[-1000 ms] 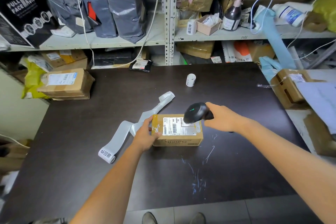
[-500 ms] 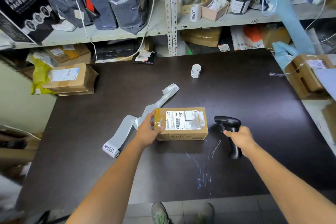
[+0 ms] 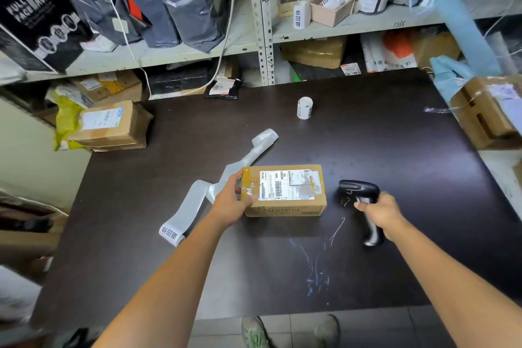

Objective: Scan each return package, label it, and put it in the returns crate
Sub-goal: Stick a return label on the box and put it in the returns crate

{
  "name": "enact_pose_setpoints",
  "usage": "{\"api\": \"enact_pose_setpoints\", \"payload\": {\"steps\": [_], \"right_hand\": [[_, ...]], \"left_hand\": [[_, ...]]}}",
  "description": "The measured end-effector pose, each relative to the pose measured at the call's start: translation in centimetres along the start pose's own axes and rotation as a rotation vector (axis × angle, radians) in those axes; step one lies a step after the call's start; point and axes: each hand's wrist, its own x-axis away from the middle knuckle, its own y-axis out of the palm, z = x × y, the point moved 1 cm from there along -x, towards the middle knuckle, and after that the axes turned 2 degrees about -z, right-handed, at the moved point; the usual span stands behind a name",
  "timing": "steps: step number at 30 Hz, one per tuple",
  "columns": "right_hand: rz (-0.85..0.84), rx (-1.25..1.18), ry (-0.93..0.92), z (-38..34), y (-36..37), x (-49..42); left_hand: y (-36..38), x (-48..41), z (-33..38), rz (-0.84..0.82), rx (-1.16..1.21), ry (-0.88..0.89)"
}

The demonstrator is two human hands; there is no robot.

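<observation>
Package lies label-up on the desk, long axis left to right; left hand grips its left end, right hand grips the scanner.

A tan cardboard package bearing a white barcoded label, a black scanner and grey label strip on a dark brown table.

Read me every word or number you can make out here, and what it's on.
"FULL FACE MASK": black box on the shelf.
"MX", "MXRC 03", "33/42": label on the package.
"退回件": end of the label strip, and the shelf roll.
Table roll print and the package's barcode lines: too small to read.
</observation>
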Motion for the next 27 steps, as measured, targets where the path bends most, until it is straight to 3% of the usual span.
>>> {"api": "enact_pose_setpoints", "payload": {"steps": [6, 12, 15, 19, 27], "right_hand": [[0.029, 0.12, -0.01, -0.2, -1.7, -0.1], [0.072, 0.423, -0.068, -1.9, -2.7, 0.7], [0.126, 0.638, -0.236, -4.6, -3.0, 2.1], [0.096, 0.708, -0.495, -9.6, -1.1, 4.5], [-0.131, 0.77, -0.749, -16.4, 10.3, 12.5]], "left_hand": [[3.2, -0.8, 2.2, 0.0, -0.02, 0.009], [3.0, -0.9, 2.5, 0.003, -0.001, -0.012], [1.2, -0.2, 2.8, 0.058, -0.041, -0.027], [-3.0, 1.5, 2.0, 0.12, -0.191, -0.007], [-13.7, 5.2, -4.4, 0.212, -0.39, -0.093]]}}
